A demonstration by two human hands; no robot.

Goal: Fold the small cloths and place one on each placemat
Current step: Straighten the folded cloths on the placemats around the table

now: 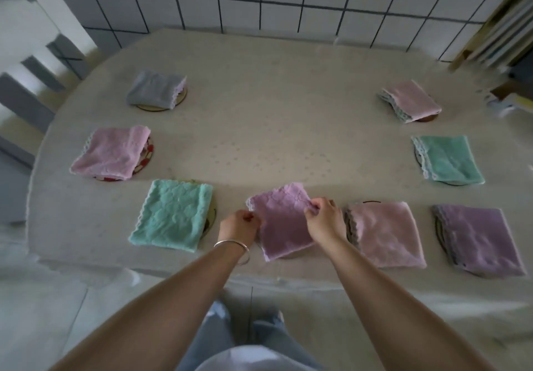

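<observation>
Head view: left hand (240, 224) and right hand (321, 217) are pinching the mauve cloth (284, 225) at six o'clock; releasing unevenly risks unfolding it.

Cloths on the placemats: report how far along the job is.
Done: seven folded cloths lie around the table, among them the grey cloth, two teal cloths and the purple cloth, with mat edges showing under most.
In hand: the left hand and right hand pinch the mauve cloth, folded, at the near edge.
Left: release it; no loose cloths show.
</observation>
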